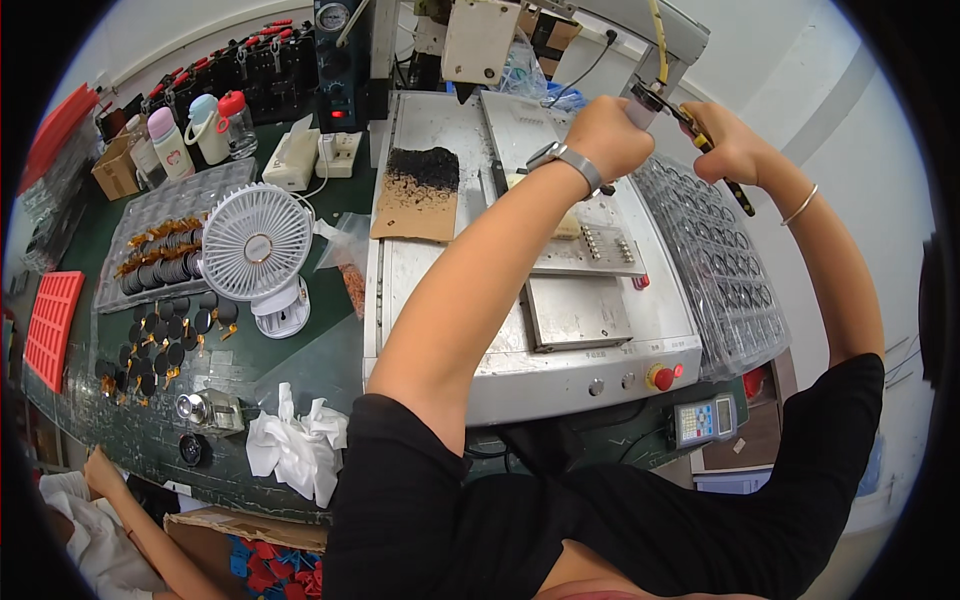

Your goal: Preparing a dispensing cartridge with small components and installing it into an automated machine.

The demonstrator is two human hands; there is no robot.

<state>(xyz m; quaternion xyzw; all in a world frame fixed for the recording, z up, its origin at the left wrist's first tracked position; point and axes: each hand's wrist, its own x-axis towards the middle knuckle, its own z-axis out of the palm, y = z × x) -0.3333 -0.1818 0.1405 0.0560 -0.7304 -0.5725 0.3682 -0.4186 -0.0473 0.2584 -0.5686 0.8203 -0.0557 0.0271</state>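
Note:
Both my arms are raised toward the upper right, over the metal dispensing machine (480, 385). My left hand (612, 140), with a grey watch on its wrist, is closed around a pale cylinder (641, 112) under the machine's arm (672, 50). A yellowish tube (659, 40) runs down to the cylinder's dark top. My right hand (728, 148) grips black-and-yellow pliers (698, 135). Their jaws reach the dark top beside my left fingers; whether they bite on it I cannot tell. Beneath my hands, a metal fixture plate (585, 250) with small pegs lies on the machine bed.
Stacked clear trays of black rings (715, 250) stand right of the machine. Black-smeared cardboard (415, 195) lies on its bed. Leftward are a white fan (258, 250), small black discs (160, 340), crumpled tissue (298, 445) and bottles (170, 145). Another person's arm (140, 520) shows lower left.

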